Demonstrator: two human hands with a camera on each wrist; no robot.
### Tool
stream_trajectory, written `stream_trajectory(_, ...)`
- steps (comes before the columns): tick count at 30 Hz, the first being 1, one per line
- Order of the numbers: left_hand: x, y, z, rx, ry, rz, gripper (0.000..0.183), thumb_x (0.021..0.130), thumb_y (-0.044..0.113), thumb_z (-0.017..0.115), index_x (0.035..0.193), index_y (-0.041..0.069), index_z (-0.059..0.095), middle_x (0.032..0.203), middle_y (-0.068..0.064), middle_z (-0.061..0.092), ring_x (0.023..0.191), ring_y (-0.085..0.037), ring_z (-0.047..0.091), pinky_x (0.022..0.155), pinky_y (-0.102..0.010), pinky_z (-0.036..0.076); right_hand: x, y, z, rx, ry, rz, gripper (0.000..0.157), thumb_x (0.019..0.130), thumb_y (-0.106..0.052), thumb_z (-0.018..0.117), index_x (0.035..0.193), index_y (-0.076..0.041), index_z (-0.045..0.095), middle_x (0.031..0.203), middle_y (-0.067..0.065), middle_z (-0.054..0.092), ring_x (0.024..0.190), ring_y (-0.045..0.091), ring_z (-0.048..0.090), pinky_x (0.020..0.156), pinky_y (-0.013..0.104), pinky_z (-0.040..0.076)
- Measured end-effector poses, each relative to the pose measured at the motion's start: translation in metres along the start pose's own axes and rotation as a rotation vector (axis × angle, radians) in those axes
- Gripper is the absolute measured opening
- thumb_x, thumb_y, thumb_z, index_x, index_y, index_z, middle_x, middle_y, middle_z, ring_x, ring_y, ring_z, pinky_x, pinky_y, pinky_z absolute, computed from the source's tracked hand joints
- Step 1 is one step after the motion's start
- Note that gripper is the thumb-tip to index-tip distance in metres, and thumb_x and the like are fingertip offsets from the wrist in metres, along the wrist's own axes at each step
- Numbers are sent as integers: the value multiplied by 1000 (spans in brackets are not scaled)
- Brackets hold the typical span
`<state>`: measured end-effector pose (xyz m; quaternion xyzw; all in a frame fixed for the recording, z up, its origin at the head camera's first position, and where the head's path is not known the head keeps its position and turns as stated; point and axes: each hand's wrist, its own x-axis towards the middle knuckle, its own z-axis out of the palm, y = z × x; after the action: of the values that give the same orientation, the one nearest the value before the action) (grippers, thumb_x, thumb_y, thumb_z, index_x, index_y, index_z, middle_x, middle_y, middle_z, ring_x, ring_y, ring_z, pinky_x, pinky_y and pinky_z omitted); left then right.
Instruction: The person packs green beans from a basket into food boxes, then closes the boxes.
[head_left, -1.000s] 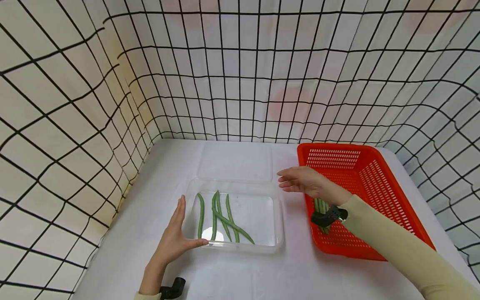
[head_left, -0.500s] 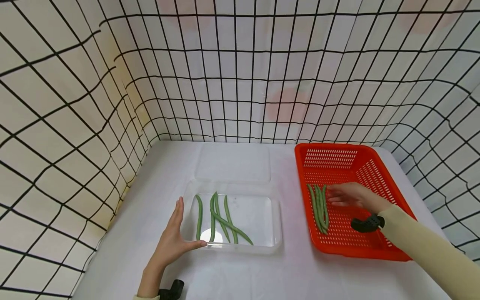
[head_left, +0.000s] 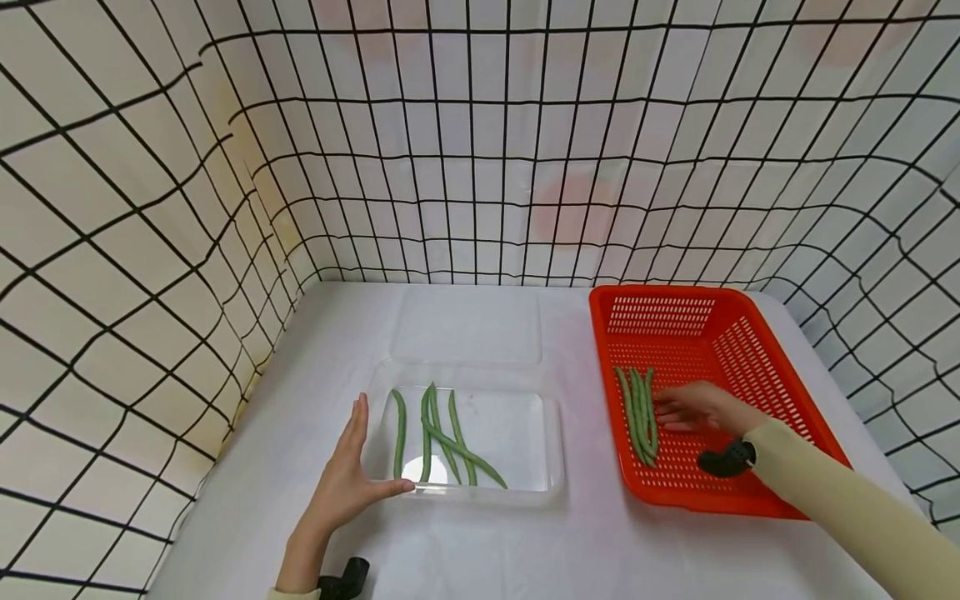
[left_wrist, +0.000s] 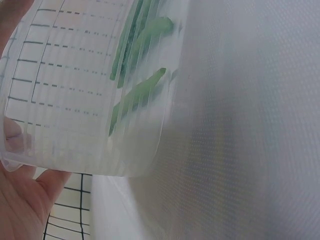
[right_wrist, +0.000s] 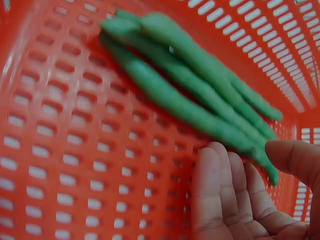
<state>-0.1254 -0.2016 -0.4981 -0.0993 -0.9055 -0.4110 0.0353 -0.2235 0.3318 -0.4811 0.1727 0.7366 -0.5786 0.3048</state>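
Observation:
A clear plastic container (head_left: pixel 553 442) on the table holds several green beans (head_left: pixel 401 433), some crossing each other. My left hand (head_left: pixel 341 483) rests at its front left corner, thumb along the front rim and straight fingers beside the left wall. More green beans (head_left: pixel 641 417) lie side by side along the left of the red basket (head_left: pixel 705 292). My right hand (head_left: pixel 697 407) is down inside that basket, just right of the beans. In the right wrist view, its fingertips (right_wrist: pixel 212 155) and thumb are spread apart near the bean ends (right_wrist: pixel 265 160), with nothing between them.
A flat clear lid (head_left: pixel 465 329) lies on the white tablecloth (head_left: pixel 495 550) behind the container. Black wire mesh (head_left: pixel 495 158) walls the table at the back and both sides. The basket's raised slotted sides surround my right hand.
My right hand has moved right from between the container and the basket into the basket, then slightly lower beside the beans. The left hand has stayed at the container's corner.

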Motion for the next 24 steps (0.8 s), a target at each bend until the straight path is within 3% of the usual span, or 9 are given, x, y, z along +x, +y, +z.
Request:
stream_trajectory(6, 0, -1, 0, -6, -4, -2, 136, 54, 57, 85, 153, 28, -3, 158, -8, 1, 141, -36, 9, 101, -65, 22, 5, -3, 12, 3, 26, 8, 32, 97, -17, 56, 111, 11, 60, 82, 11, 68, 71, 19, 68, 71, 33, 55)
stream_trajectory(11, 1, -2, 0, -7, -2, -3, 136, 54, 55, 86, 153, 28, -3, 158, -8, 1, 141, -37, 9, 100, -66, 22, 8, -4, 21, -39, 67, 9, 30, 92, -18, 65, 105, 9, 64, 79, 9, 68, 69, 19, 67, 70, 33, 55)
stream_trajectory(16, 0, -2, 1, -12, -4, 1, 136, 54, 55, 86, 153, 28, -3, 158, -8, 1, 141, -36, 8, 101, -65, 21, 8, -7, 26, -41, 56, 1, 26, 91, -17, 65, 101, 7, 66, 76, 9, 68, 68, 19, 67, 71, 33, 55)
stream_trajectory(24, 0, 0, 0, -2, 4, 7, 136, 54, 54, 87, 153, 27, -2, 158, -9, 2, 140, -38, 10, 100, -66, 23, -2, -15, 17, 70, 29, -44, 39, 96, -13, 57, 123, 16, 52, 84, 9, 68, 71, 17, 66, 71, 30, 55)
